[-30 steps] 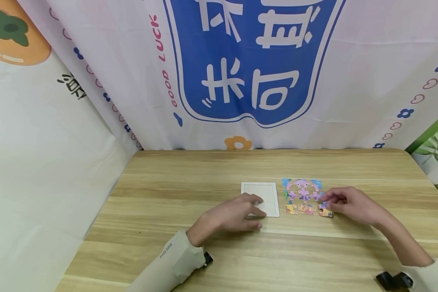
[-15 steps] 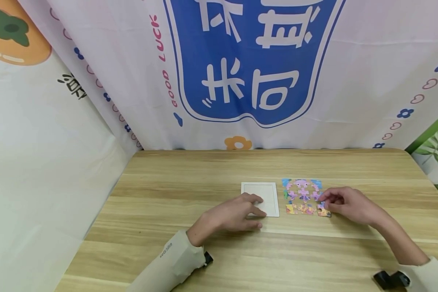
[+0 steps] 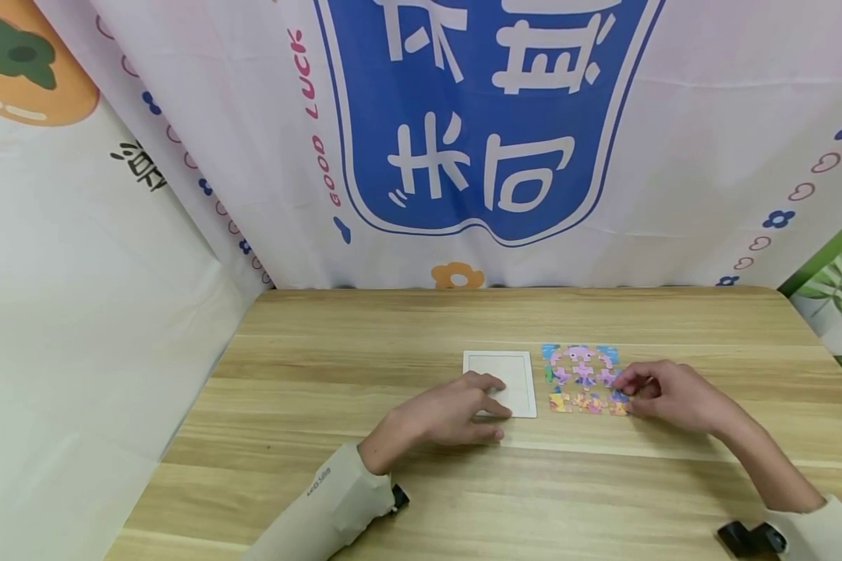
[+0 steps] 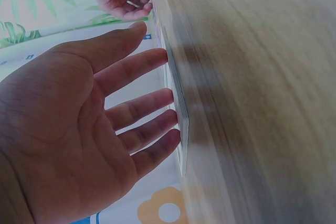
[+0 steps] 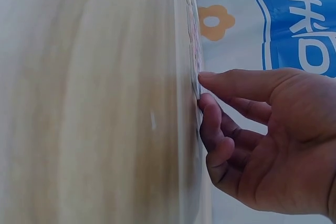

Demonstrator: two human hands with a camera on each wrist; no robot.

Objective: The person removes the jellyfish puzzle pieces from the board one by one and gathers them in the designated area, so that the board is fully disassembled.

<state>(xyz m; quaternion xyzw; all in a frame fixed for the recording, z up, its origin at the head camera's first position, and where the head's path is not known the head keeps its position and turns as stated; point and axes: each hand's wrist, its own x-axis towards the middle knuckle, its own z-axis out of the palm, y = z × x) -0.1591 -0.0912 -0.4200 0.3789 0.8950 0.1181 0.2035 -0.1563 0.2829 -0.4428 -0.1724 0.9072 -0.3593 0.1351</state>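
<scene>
A white square board point(image 3: 491, 365) with a thin line inside its edge lies flat on the table. My left hand point(image 3: 456, 409) rests its fingertips on the board's near part; the left wrist view shows straight, spread fingers point(image 4: 139, 111) touching it. Right of the board lies a colourful jigsaw puzzle point(image 3: 583, 372) with a pink octopus-like picture, its pieces close together with some gaps. At the puzzle's near right corner, my right hand point(image 3: 681, 395) pinches a yellow and blue puzzle piece point(image 3: 618, 407) between thumb and curled index finger. Part of that piece is hidden by the fingers.
The wooden table point(image 3: 365, 335) reaches back to a hanging white cloth point(image 3: 709, 171) with a blue printed shape. Another white cloth point(image 3: 77, 327) hangs along the left side. Small black devices point(image 3: 751, 539) sit at both wrists.
My right hand has shifted slightly left, bringing the corner puzzle piece closer against the neighbouring pieces and flatter. The left hand and the board have stayed in place.
</scene>
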